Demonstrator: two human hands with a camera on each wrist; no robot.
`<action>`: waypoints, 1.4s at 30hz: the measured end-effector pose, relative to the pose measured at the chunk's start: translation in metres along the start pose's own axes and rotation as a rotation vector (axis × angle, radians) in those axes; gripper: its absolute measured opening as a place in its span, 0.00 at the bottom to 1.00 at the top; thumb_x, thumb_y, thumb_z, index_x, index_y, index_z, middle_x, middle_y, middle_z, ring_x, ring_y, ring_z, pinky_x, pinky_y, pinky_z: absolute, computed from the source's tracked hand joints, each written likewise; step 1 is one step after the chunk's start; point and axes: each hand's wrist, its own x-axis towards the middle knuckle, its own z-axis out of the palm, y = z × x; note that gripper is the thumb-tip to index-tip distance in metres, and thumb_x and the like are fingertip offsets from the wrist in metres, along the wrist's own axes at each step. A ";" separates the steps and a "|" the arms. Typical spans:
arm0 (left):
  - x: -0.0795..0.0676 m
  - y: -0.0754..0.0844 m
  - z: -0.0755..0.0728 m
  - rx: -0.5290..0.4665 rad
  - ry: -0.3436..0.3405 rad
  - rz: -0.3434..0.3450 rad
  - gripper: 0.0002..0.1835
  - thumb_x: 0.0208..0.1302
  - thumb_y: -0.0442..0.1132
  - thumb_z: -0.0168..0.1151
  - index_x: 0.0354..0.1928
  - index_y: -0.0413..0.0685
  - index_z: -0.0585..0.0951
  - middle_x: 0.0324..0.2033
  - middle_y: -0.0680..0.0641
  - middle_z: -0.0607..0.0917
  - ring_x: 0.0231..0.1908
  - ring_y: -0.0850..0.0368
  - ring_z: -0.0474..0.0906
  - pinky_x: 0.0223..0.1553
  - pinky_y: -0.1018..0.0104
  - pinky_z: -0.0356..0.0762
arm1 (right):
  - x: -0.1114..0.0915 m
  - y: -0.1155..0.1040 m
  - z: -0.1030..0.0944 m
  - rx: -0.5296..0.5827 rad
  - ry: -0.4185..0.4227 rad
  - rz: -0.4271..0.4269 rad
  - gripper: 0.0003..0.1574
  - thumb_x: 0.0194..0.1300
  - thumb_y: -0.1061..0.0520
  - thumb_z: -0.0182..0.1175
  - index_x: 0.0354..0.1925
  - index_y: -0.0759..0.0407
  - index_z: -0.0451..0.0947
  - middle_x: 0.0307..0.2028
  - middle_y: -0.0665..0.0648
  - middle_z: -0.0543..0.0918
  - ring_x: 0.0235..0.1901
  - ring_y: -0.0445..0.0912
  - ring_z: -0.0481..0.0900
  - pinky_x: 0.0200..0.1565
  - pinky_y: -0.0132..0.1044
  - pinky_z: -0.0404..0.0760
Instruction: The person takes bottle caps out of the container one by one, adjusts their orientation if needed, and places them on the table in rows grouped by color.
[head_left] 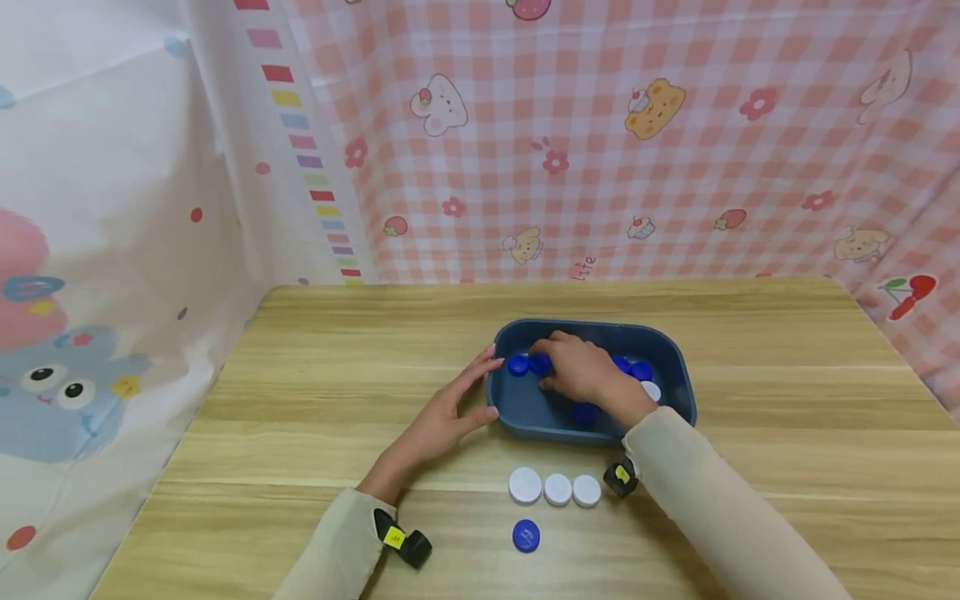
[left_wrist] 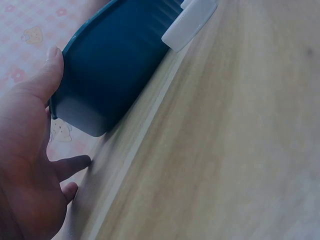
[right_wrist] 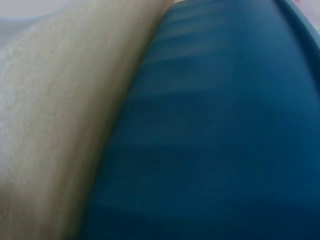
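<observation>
We observe a person's right hand reaching into a dark blue, rounded rectangular tray, thumb and fingers pinching a round, deep-blue cap near the tray's left end. Just beside it lies a second blue cap; to the right of the hand we note two more blue caps and a round white cap. Another blue cap lies below the wrist.

The left hand is spread, thumb and fingers touching the tray's left end. On the light wood-grain surface, at the tray's near side, we record three round white caps in a row, and a loose blue cap nearer us.
</observation>
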 end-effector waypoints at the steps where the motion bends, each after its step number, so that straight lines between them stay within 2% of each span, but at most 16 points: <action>1: 0.000 0.000 0.000 0.001 -0.001 0.000 0.32 0.66 0.31 0.59 0.71 0.44 0.62 0.73 0.47 0.52 0.72 0.53 0.45 0.69 0.49 0.45 | 0.000 0.000 0.001 -0.005 0.002 0.001 0.29 0.60 0.53 0.68 0.59 0.54 0.75 0.54 0.62 0.76 0.49 0.61 0.77 0.48 0.60 0.76; 9: -0.001 -0.001 0.000 0.000 -0.002 0.003 0.32 0.67 0.33 0.59 0.71 0.44 0.62 0.74 0.48 0.52 0.72 0.54 0.45 0.69 0.50 0.45 | 0.001 0.002 0.004 -0.041 -0.012 0.000 0.23 0.60 0.52 0.67 0.54 0.53 0.79 0.46 0.60 0.78 0.43 0.57 0.78 0.44 0.58 0.78; 19: 0.001 0.000 -0.001 0.002 -0.001 0.016 0.32 0.67 0.34 0.59 0.71 0.43 0.62 0.73 0.47 0.52 0.72 0.52 0.45 0.69 0.49 0.45 | 0.003 0.003 0.002 -0.028 -0.019 -0.010 0.22 0.61 0.51 0.66 0.54 0.54 0.79 0.49 0.61 0.80 0.49 0.57 0.77 0.46 0.58 0.78; 25: 0.000 0.001 -0.001 -0.003 -0.002 0.005 0.32 0.67 0.34 0.59 0.71 0.43 0.62 0.73 0.47 0.52 0.72 0.52 0.45 0.69 0.50 0.45 | 0.003 0.002 0.002 -0.027 -0.017 -0.019 0.22 0.61 0.51 0.67 0.53 0.55 0.80 0.47 0.59 0.82 0.46 0.55 0.80 0.45 0.56 0.79; 29: 0.000 0.001 -0.002 -0.006 -0.004 -0.003 0.32 0.67 0.33 0.59 0.71 0.44 0.62 0.73 0.47 0.52 0.72 0.53 0.45 0.69 0.49 0.45 | -0.001 -0.002 -0.001 -0.066 0.010 -0.036 0.22 0.61 0.49 0.67 0.51 0.55 0.81 0.45 0.59 0.83 0.44 0.55 0.80 0.42 0.55 0.80; 35: 0.001 0.002 -0.001 0.000 -0.004 0.003 0.32 0.67 0.34 0.59 0.71 0.45 0.62 0.73 0.48 0.52 0.72 0.53 0.45 0.69 0.49 0.45 | -0.022 -0.013 -0.014 -0.116 0.112 -0.084 0.22 0.60 0.46 0.67 0.50 0.53 0.81 0.43 0.57 0.83 0.41 0.55 0.81 0.36 0.52 0.82; 39: 0.001 0.002 -0.001 -0.001 -0.001 0.003 0.32 0.66 0.33 0.60 0.70 0.43 0.62 0.73 0.46 0.52 0.72 0.51 0.45 0.69 0.48 0.45 | -0.041 -0.019 -0.024 -0.128 0.172 -0.112 0.22 0.60 0.46 0.67 0.50 0.54 0.81 0.41 0.55 0.83 0.33 0.50 0.81 0.30 0.45 0.82; 42: 0.000 0.001 0.000 -0.001 0.004 0.006 0.32 0.66 0.32 0.60 0.70 0.42 0.62 0.73 0.45 0.52 0.72 0.49 0.45 0.69 0.47 0.45 | -0.057 -0.023 -0.028 -0.141 0.184 -0.115 0.23 0.60 0.45 0.67 0.50 0.54 0.81 0.39 0.53 0.82 0.30 0.46 0.79 0.28 0.41 0.80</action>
